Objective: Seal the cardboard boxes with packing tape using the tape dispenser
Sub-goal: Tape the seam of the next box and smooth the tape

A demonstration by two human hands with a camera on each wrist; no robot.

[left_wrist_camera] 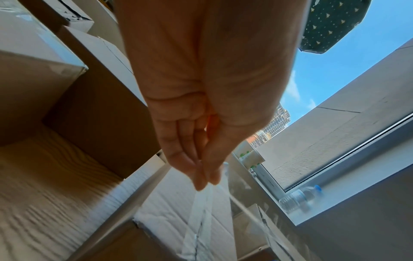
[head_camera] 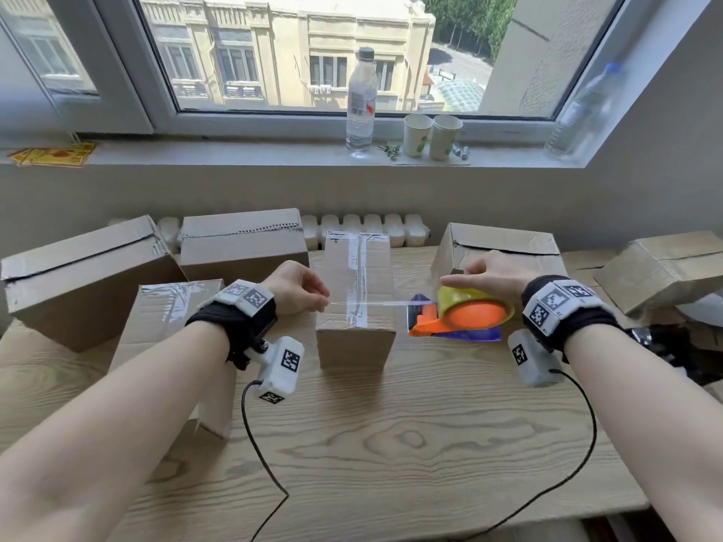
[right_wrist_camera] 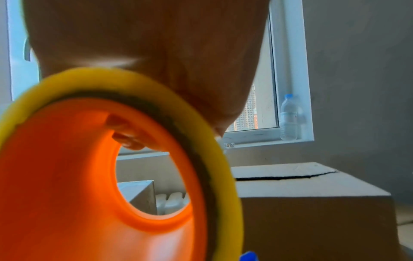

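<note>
A narrow cardboard box (head_camera: 356, 334) stands in the middle of the wooden table, a strip of clear tape running along its top seam. My right hand (head_camera: 485, 273) grips the orange tape dispenser (head_camera: 461, 316) with its yellow roll (right_wrist_camera: 225, 185), just right of the box. A length of clear tape (head_camera: 371, 303) stretches from the dispenser across the box top. My left hand (head_camera: 301, 287) pinches the free end of the tape (left_wrist_camera: 201, 211) between thumb and fingers at the box's left side.
Other cardboard boxes stand around: a taped one (head_camera: 172, 318) at the left, two behind it (head_camera: 78, 279) (head_camera: 242, 244), one behind the dispenser (head_camera: 504, 244), one far right (head_camera: 661, 267). On the windowsill stand a bottle (head_camera: 360, 103) and two paper cups (head_camera: 430, 136). The table's front (head_camera: 391, 444) is bare wood.
</note>
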